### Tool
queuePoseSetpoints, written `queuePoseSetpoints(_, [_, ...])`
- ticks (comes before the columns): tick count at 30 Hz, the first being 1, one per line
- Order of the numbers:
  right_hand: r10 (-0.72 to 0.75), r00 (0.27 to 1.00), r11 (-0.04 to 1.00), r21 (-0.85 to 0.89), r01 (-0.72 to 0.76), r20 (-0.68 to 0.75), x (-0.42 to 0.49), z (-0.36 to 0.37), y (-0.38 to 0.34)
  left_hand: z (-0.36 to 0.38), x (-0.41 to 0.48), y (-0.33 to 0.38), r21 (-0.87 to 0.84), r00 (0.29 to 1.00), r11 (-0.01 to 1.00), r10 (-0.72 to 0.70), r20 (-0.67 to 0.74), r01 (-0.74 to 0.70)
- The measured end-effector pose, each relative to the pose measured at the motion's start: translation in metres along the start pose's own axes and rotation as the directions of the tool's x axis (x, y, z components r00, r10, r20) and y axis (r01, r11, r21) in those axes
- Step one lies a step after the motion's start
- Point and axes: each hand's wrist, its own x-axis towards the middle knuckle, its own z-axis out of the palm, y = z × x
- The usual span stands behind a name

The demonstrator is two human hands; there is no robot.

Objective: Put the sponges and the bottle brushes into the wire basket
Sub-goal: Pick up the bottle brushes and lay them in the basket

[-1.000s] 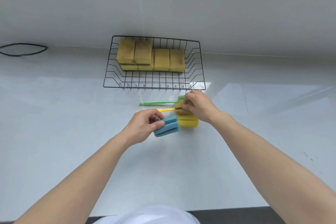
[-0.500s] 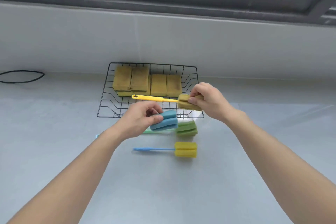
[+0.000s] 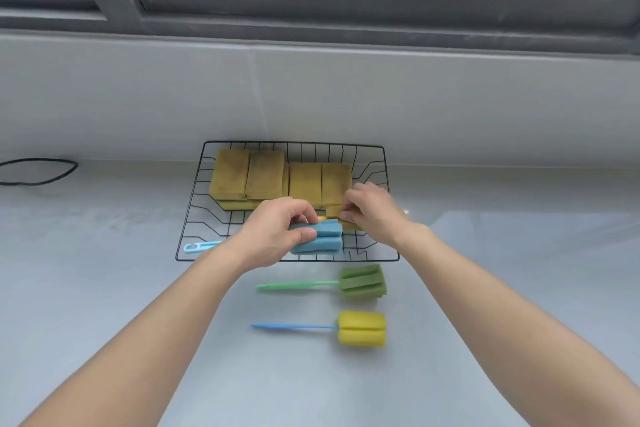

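Two bottle brushes are held by their foam heads, so each long handle can swing in flat: the left hand (image 3: 277, 236) clenches the blue brush (image 3: 320, 237), the right hand (image 3: 372, 211) the tan brush (image 3: 334, 211), both over the wire basket (image 3: 393, 255). Half a second ago they hovered higher. Green brush (image 3: 362, 281) and yellow brush (image 3: 362, 328) wait on the tabletop (image 3: 104, 288).

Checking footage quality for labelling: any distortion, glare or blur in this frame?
Head view: wide-angle bending curves the window frame and counter edge; daylight is soft, no harsh glare; wire basket and both hands, left hand and right hand, look reasonably sharp.
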Motion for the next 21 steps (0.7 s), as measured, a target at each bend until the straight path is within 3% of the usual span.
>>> queuePoseSetpoints(3, [-0.066,0.998,0.989,-0.132,0.066,0.008,0.004,0.004,0.007,0.006,0.013,-0.008,0.143,0.999,0.989,0.031,0.02,-0.033])
queuePoseSetpoints(6, [-0.104,0.994,0.979,-0.176,0.104,0.009,0.007,0.006,0.014,0.018,0.027,-0.012,0.163,0.999,0.986,0.028,0.042,-0.034])
queuePoseSetpoints(21, [-0.132,0.99,0.978,-0.159,0.137,0.041,0.019,0.004,0.034,0.081,0.068,-0.02,0.178,0.992,0.979,0.086,0.093,-0.101])
